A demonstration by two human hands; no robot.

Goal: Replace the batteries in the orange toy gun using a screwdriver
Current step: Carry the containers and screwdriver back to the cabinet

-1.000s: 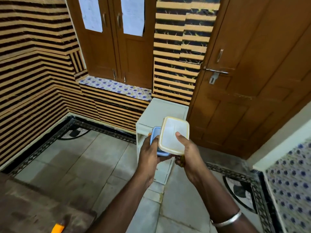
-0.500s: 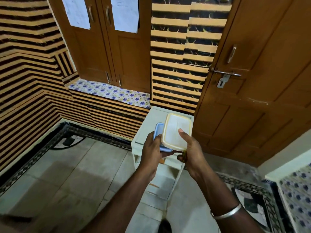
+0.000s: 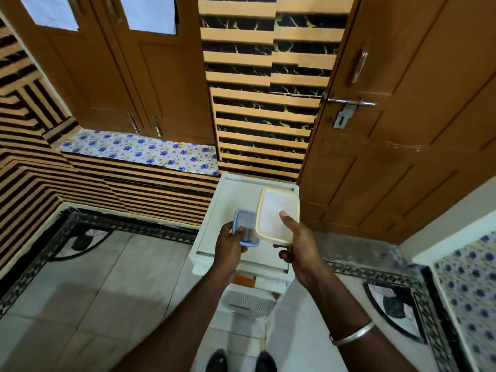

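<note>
My left hand (image 3: 230, 244) grips a small blue-lidded plastic box (image 3: 243, 226) by its near edge. My right hand (image 3: 296, 241) holds a larger white box with a yellow-rimmed lid (image 3: 276, 213), thumb pressed on top of the lid and fingers curled beneath. A small dark and yellowish object is tucked under those fingers; I cannot tell what it is. Both boxes hover just over the top of a white plastic drawer unit (image 3: 236, 191). Neither the orange toy gun nor a screwdriver is in view.
The drawer unit stands against a striped tiled wall, with a brown wooden door (image 3: 402, 130) to its right and brown cabinet doors (image 3: 120, 76) above a flower-patterned ledge (image 3: 139, 150) to its left. Grey floor tiles (image 3: 107, 291) spread to the left. My feet (image 3: 241, 361) are at the bottom edge.
I have walked up to the drawer unit, which now sits directly under the two boxes. The orange object at the bottom left has dropped out of view. Both grips are unchanged.
</note>
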